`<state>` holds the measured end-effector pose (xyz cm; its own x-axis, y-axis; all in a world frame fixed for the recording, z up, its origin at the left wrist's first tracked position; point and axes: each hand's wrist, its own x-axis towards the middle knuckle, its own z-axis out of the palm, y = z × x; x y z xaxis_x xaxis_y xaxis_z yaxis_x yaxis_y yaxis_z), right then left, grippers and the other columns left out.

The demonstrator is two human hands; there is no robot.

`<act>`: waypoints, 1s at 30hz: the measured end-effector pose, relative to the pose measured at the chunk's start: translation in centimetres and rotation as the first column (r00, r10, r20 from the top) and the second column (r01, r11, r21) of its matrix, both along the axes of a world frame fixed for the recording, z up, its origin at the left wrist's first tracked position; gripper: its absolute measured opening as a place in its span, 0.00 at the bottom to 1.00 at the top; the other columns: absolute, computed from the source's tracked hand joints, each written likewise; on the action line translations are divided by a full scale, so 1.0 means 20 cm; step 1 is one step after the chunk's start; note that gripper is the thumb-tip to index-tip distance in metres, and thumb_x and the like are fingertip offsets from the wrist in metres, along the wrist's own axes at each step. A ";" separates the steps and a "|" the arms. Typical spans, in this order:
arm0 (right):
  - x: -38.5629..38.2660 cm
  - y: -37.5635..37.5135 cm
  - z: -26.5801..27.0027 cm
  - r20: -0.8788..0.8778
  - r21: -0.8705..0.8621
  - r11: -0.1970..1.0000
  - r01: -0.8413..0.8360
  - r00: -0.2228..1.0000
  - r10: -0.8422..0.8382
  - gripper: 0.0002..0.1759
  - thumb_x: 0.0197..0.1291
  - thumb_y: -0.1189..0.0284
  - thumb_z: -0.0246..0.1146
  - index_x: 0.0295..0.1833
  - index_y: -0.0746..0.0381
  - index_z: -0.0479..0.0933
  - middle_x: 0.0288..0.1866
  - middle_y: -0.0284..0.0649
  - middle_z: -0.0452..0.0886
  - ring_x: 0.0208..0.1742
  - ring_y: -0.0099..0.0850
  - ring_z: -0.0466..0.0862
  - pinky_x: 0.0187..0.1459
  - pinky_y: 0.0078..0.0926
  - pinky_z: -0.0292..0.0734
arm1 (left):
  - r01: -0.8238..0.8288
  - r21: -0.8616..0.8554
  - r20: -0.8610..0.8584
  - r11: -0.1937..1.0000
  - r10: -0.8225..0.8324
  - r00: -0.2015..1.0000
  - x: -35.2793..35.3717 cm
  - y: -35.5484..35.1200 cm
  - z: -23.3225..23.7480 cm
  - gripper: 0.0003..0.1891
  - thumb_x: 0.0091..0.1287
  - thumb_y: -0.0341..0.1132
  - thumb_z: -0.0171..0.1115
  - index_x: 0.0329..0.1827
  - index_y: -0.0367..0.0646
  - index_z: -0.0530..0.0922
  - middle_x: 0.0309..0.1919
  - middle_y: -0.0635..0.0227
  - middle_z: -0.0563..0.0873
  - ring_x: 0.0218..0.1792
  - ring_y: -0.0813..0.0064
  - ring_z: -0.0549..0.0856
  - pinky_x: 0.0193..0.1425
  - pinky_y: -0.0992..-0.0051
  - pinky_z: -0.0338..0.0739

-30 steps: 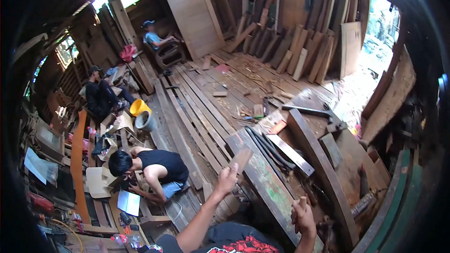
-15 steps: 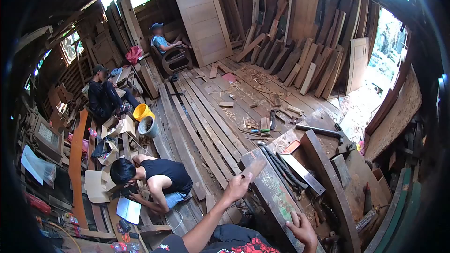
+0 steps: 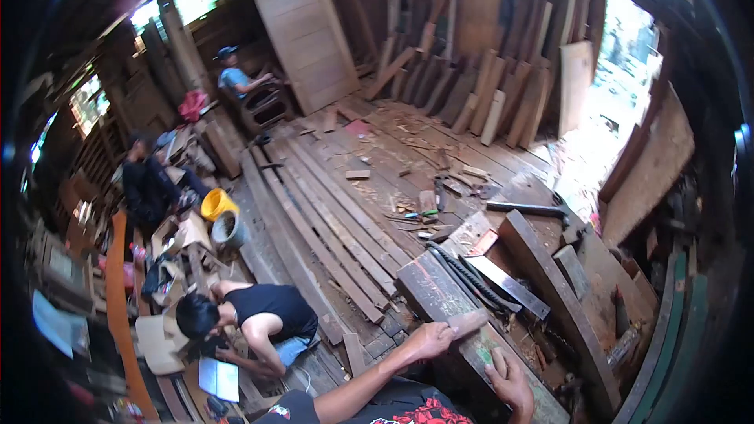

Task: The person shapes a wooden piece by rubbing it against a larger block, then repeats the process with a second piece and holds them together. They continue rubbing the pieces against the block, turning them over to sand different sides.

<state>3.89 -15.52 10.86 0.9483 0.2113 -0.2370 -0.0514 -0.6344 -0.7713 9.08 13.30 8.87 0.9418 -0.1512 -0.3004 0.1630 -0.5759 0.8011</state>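
In the head view my left hand (image 3: 430, 340) is closed around one end of a short, flat piece of wood (image 3: 469, 322). The piece points right and overlaps the top of a thick, worn timber beam (image 3: 436, 286) with green and reddish marks. Lower right, my right hand (image 3: 509, 381) rests against the same beam, its thumb and fingers apart and nothing between them. Just beyond the beam lie a black ribbed hose (image 3: 467, 275) and a flat metal blade with an orange end (image 3: 510, 286).
A person (image 3: 255, 318) crouches left, by an open notebook (image 3: 218, 378). Two others sit farther back. Long planks (image 3: 322, 220) cover the floor; a dark-handled tool (image 3: 526, 208) lies beyond an upright board (image 3: 558, 306). Yellow (image 3: 217, 204) and grey (image 3: 229, 229) buckets stand left.
My left hand has come down and right with the piece of wood, from above the beam's near edge to over its top. The camera view has shifted; my right hand stays near the beam.
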 end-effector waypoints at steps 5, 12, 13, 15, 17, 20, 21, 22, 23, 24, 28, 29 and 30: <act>-0.08 0.09 0.12 -0.338 0.100 0.991 0.085 0.940 -0.047 0.40 0.72 0.45 0.68 0.74 0.68 0.77 0.69 0.57 0.84 0.73 0.44 0.81 0.75 0.38 0.72 | -0.047 -0.077 0.065 0.996 0.052 0.997 0.01 0.17 -0.07 0.27 0.83 0.53 0.55 0.47 0.32 0.84 0.37 0.42 0.89 0.41 0.49 0.91 0.49 0.52 0.84; -0.08 0.15 0.14 -0.298 0.012 0.996 0.085 0.951 -0.078 0.40 0.73 0.43 0.65 0.73 0.67 0.76 0.69 0.62 0.82 0.72 0.57 0.81 0.74 0.42 0.74 | -0.006 -0.164 -0.210 0.986 -0.029 0.977 0.02 0.27 -0.05 0.29 0.86 0.54 0.50 0.41 0.34 0.86 0.27 0.60 0.90 0.30 0.69 0.91 0.39 0.66 0.84; -0.05 0.15 0.18 -0.347 0.008 0.995 0.095 0.934 -0.087 0.41 0.72 0.43 0.66 0.72 0.68 0.77 0.68 0.62 0.83 0.72 0.57 0.81 0.73 0.42 0.74 | 0.042 -0.137 -0.189 0.990 -0.068 0.980 0.03 0.28 -0.07 0.31 0.86 0.54 0.50 0.38 0.34 0.86 0.26 0.60 0.90 0.29 0.69 0.90 0.38 0.65 0.84; -0.09 0.17 0.18 -0.386 -0.012 0.994 0.109 0.917 -0.105 0.42 0.71 0.43 0.66 0.72 0.69 0.77 0.67 0.62 0.83 0.72 0.57 0.82 0.73 0.42 0.75 | 0.000 -0.058 -0.193 0.998 -0.011 0.981 0.00 0.25 -0.08 0.32 0.85 0.56 0.50 0.36 0.34 0.84 0.26 0.56 0.89 0.31 0.65 0.91 0.40 0.60 0.83; -0.10 0.19 0.18 -0.334 -0.032 0.994 0.106 0.936 -0.111 0.42 0.71 0.43 0.67 0.71 0.70 0.77 0.67 0.62 0.83 0.72 0.57 0.82 0.72 0.42 0.75 | -0.013 -0.002 -0.119 1.000 0.012 0.993 -0.01 0.27 -0.28 0.33 0.85 0.57 0.51 0.36 0.33 0.83 0.27 0.53 0.88 0.32 0.59 0.90 0.42 0.57 0.82; -0.12 0.18 0.07 -0.297 0.006 0.999 0.034 0.954 -0.031 0.42 0.70 0.43 0.68 0.73 0.69 0.76 0.69 0.62 0.83 0.72 0.56 0.82 0.72 0.43 0.76 | -0.098 -0.104 -0.243 0.990 0.070 0.967 -0.03 0.24 -0.28 0.33 0.83 0.59 0.50 0.42 0.31 0.83 0.39 0.39 0.90 0.44 0.36 0.88 0.51 0.50 0.81; -0.11 0.18 0.02 -0.273 0.111 0.993 0.030 0.962 0.002 0.42 0.72 0.45 0.68 0.74 0.70 0.76 0.71 0.59 0.82 0.75 0.50 0.80 0.75 0.40 0.72 | -0.080 -0.047 -0.205 0.996 0.069 0.976 -0.03 0.24 -0.31 0.35 0.82 0.61 0.49 0.44 0.30 0.84 0.42 0.37 0.90 0.49 0.35 0.88 0.56 0.49 0.81; -0.08 0.20 0.02 -0.247 0.216 0.976 0.028 0.969 0.026 0.41 0.73 0.47 0.69 0.75 0.71 0.75 0.73 0.55 0.82 0.77 0.44 0.79 0.78 0.36 0.68 | -0.057 0.013 -0.167 0.998 0.058 0.984 -0.02 0.23 -0.33 0.37 0.82 0.62 0.47 0.46 0.30 0.84 0.46 0.34 0.90 0.55 0.35 0.88 0.60 0.48 0.80; -0.04 0.25 0.15 -0.353 0.113 0.992 0.057 0.935 -0.013 0.42 0.73 0.47 0.68 0.74 0.73 0.74 0.74 0.55 0.82 0.78 0.44 0.77 0.80 0.36 0.65 | -0.039 0.052 -0.174 0.998 0.047 0.984 0.01 0.24 -0.36 0.38 0.81 0.64 0.46 0.47 0.30 0.85 0.49 0.33 0.89 0.59 0.35 0.87 0.63 0.47 0.79; 0.00 0.27 0.19 -0.299 0.152 0.988 -0.005 0.953 0.051 0.42 0.73 0.47 0.68 0.75 0.72 0.74 0.72 0.57 0.83 0.77 0.45 0.79 0.79 0.37 0.67 | -0.016 0.091 -0.193 0.996 0.034 0.981 0.03 0.24 -0.35 0.39 0.80 0.65 0.45 0.48 0.31 0.86 0.52 0.31 0.88 0.63 0.35 0.85 0.67 0.46 0.78; 0.18 0.29 0.19 -0.285 0.055 0.986 -0.159 0.944 0.168 0.39 0.73 0.48 0.69 0.75 0.68 0.75 0.66 0.57 0.85 0.69 0.44 0.84 0.71 0.39 0.74 | 0.023 0.036 -0.288 0.999 -0.012 0.958 0.07 0.26 -0.20 0.36 0.80 0.64 0.48 0.44 0.33 0.86 0.33 0.46 0.89 0.38 0.50 0.90 0.48 0.52 0.81; 0.21 0.29 0.17 -0.219 0.055 0.984 -0.171 0.959 0.179 0.38 0.73 0.48 0.69 0.75 0.67 0.76 0.64 0.57 0.86 0.66 0.43 0.85 0.69 0.39 0.76 | -0.028 0.016 -0.301 0.999 0.031 0.953 0.06 0.24 -0.11 0.36 0.79 0.64 0.50 0.41 0.34 0.86 0.26 0.55 0.85 0.30 0.60 0.85 0.40 0.56 0.78; 0.24 0.28 0.20 -0.205 0.051 0.980 -0.194 0.958 0.201 0.37 0.73 0.49 0.69 0.74 0.66 0.76 0.64 0.58 0.86 0.67 0.45 0.85 0.69 0.40 0.77 | -0.010 0.036 -0.327 0.999 0.021 0.945 0.06 0.25 -0.13 0.36 0.79 0.64 0.50 0.40 0.34 0.87 0.25 0.55 0.85 0.31 0.61 0.85 0.40 0.57 0.79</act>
